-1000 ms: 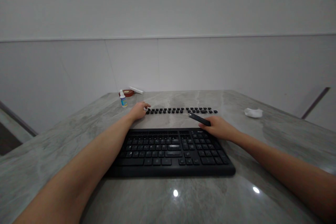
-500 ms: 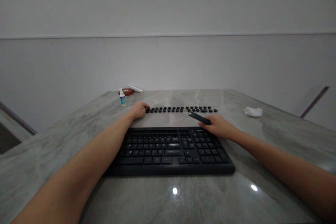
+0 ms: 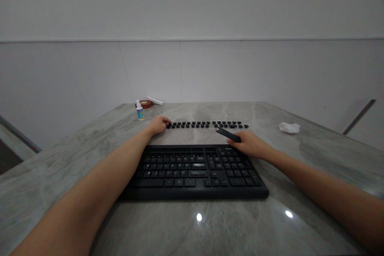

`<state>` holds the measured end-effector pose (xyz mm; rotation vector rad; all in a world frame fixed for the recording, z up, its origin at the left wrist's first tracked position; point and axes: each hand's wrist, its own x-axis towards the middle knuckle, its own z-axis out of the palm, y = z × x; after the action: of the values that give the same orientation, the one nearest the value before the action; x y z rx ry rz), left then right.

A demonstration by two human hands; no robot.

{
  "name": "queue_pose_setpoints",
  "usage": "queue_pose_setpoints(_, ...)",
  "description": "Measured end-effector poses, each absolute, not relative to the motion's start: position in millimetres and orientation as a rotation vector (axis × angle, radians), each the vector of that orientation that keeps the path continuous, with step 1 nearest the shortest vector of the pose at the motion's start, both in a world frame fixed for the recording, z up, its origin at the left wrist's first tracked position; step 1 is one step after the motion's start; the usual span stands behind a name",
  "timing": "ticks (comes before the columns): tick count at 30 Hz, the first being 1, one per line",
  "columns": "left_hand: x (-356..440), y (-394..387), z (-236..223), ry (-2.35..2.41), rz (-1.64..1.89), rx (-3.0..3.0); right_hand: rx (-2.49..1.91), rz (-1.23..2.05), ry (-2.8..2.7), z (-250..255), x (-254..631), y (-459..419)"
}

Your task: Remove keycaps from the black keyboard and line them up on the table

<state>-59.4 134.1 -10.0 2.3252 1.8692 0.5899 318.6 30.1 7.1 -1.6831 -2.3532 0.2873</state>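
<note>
My left hand (image 3: 157, 125) is at the left end of two rows of loose black keycaps (image 3: 198, 125), its thumb and finger closed on a keycap (image 3: 168, 125) that is partly hidden. A slim black tool with a small pale tip (image 3: 228, 135) is in my right hand (image 3: 250, 144), pointing left, just in front of the rows; its exact kind I cannot make out. Nearer to me lies a black keyboard (image 3: 192, 194). My left forearm covers its left end, and several keys in its upper rows look gone.
On the far left stands a small white spray bottle (image 3: 140, 111), with a reddish-brown case (image 3: 146, 104) and a white bar-shaped object (image 3: 155, 101) behind it. A crumpled white tissue (image 3: 289, 128) lies on the right of the grey marbled table (image 3: 234, 228).
My left fingers have come down slightly with the keycap, onto the left end of the rows. The right hand and its tool stay in place; the view tilts a little.
</note>
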Motion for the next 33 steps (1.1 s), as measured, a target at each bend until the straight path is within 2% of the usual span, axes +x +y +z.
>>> queue_pose_setpoints(33,-62.6,134.3,-8.1,1.958,0.616,2.221,-1.695,0.267,-2.363,9.1,317.0,28.3)
